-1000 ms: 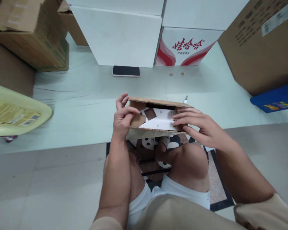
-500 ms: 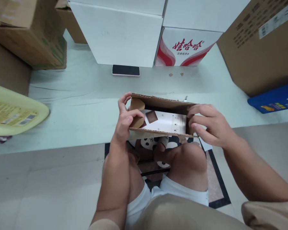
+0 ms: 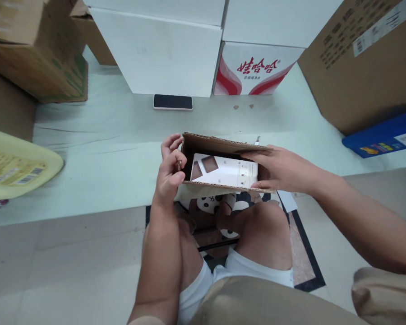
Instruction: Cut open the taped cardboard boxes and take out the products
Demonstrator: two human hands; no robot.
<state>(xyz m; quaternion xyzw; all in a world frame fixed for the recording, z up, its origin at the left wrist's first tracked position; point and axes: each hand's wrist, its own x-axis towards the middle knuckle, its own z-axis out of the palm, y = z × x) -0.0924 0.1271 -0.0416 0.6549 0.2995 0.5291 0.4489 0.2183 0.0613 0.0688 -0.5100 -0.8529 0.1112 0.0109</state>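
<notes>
Carton (image 3: 258, 70) (red 娃哈哈) beyond open box (image 3: 219, 143).

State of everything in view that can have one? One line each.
Small brown box: open, mouth facing up
White package: inside the box, partly exposed
Left hand: fingers gripping the box's left end
Right hand: fingers in the box's right end; grip unclear
Phone: lying flat, screen dark
Knife-like tool: mostly hidden behind the box

Pale green-topped table (image 3: 118, 174), light grey tiled floor (image 3: 74, 266), black floor border (image 3: 309, 285), soft diffuse light
</notes>
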